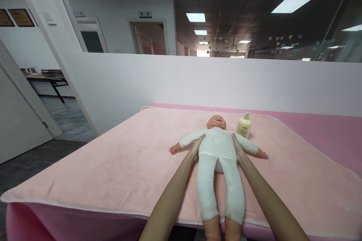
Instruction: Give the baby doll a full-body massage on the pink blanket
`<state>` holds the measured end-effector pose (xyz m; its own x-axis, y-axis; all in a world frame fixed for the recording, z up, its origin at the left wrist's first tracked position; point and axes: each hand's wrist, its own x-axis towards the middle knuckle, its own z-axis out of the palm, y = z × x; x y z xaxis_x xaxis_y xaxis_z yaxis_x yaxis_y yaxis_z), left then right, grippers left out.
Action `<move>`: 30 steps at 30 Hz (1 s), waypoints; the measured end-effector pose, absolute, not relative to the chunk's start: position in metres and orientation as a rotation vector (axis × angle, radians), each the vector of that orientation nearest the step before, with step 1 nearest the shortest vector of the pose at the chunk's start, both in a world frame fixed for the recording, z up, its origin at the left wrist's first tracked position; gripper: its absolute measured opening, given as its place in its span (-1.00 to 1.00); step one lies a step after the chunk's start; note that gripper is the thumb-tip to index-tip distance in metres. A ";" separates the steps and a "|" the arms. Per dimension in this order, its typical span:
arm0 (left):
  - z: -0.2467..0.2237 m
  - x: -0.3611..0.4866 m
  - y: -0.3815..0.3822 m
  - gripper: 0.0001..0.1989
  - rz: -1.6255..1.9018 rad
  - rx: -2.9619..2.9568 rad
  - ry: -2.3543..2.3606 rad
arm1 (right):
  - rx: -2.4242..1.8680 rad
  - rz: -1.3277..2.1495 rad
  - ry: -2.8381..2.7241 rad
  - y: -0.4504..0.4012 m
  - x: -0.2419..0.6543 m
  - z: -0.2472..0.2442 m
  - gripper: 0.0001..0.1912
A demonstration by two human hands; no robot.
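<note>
A baby doll (pixel 217 144) in a white cloth suit lies on its back on the pink blanket (pixel 127 150), head away from me, arms spread and feet at the near edge. My left hand (pixel 197 146) grips the left side of its torso under the arm, thumb on the chest. On the other side, my right hand (pixel 238 146) holds the torso the same way. The fingers of both hands are mostly hidden beneath the doll. A pale yellow pump bottle (pixel 244 125) stands just beyond the doll's right-hand arm.
A low white wall (pixel 198 83) with glass above runs behind the padded table. Pink padding (pixel 333 135) shows at the right. Off to the left are a door (pixel 19 120) and a desk (pixel 46 78) in another room.
</note>
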<state>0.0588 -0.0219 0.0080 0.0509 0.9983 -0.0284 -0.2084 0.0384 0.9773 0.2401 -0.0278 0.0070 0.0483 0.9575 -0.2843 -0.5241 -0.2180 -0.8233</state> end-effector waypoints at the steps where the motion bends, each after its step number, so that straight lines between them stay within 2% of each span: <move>1: 0.007 0.057 -0.021 -0.59 1.229 1.066 1.042 | -1.009 1.547 -0.530 -0.029 0.243 0.008 -0.63; 3: 0.005 0.052 -0.021 -0.66 1.227 1.161 1.193 | -1.017 1.565 -0.453 -0.031 0.247 0.007 -0.73; 6: 0.004 0.045 -0.022 -0.72 1.121 1.518 1.704 | -1.103 1.504 -0.405 -0.043 0.256 -0.001 -0.90; 10: 0.009 0.043 -0.027 -0.62 0.778 1.888 2.104 | -1.076 1.448 -0.423 -0.078 0.267 -0.009 -0.84; 13: 0.013 0.046 -0.031 -0.57 0.594 2.091 2.212 | -1.083 1.450 -0.547 -0.108 0.265 -0.001 -0.92; 14: 0.014 0.047 -0.032 -0.55 0.552 2.137 2.220 | -1.095 1.451 -0.625 -0.115 0.261 0.003 -0.91; 17: 0.013 0.049 -0.033 -0.51 0.475 2.192 2.211 | -1.140 1.361 -0.853 -0.124 0.243 0.014 -0.59; 19: 0.011 0.049 -0.032 -0.49 0.448 2.215 2.196 | -1.189 1.237 -0.908 -0.119 0.233 0.015 -0.45; 25: 0.010 0.050 -0.030 -0.49 0.459 2.277 2.174 | -1.290 1.000 -1.034 -0.105 0.228 0.003 -0.36; 30: 0.010 0.050 -0.031 -0.51 0.652 2.273 2.188 | -1.404 0.753 -1.101 -0.101 0.229 0.007 -0.25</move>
